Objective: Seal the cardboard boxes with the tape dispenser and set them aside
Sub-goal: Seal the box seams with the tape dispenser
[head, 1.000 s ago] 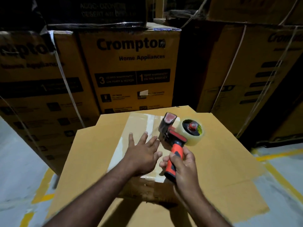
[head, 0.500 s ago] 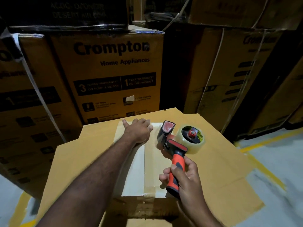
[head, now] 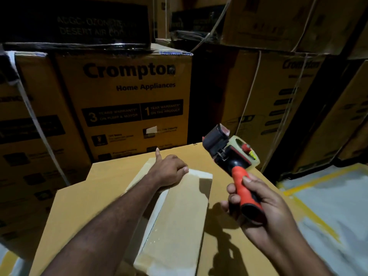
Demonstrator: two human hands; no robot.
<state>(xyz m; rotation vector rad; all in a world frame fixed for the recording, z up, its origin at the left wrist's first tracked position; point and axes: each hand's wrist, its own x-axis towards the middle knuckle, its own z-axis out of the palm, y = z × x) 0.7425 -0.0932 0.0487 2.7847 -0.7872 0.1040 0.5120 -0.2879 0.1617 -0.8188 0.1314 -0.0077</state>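
Head view: left hand [head: 169, 169] lies palm-down, thumb out, pressing the far end of the tape strip [head: 179, 216]. Right hand [head: 258, 212] grips the tape dispenser [head: 229, 152] by its handle, off the surface, to the strip's right. The strip runs near-to-far along the cardboard box [head: 89, 206] top.

Stacked cardboard boxes [head: 288, 116] on grey floor [head: 338, 206]

Left arm is reaching forward across the cardboard box [head: 83, 206] top, forearm bare and extended. Left hand [head: 169, 170] is lying palm down near the far edge, thumb [head: 157, 154] sticking out toward that edge, fingers pressing on the surface. Right hand [head: 258, 210] is hovering over the box's right side, fingers and thumb wrapping the orange handle of the tape dispenser [head: 229, 152].
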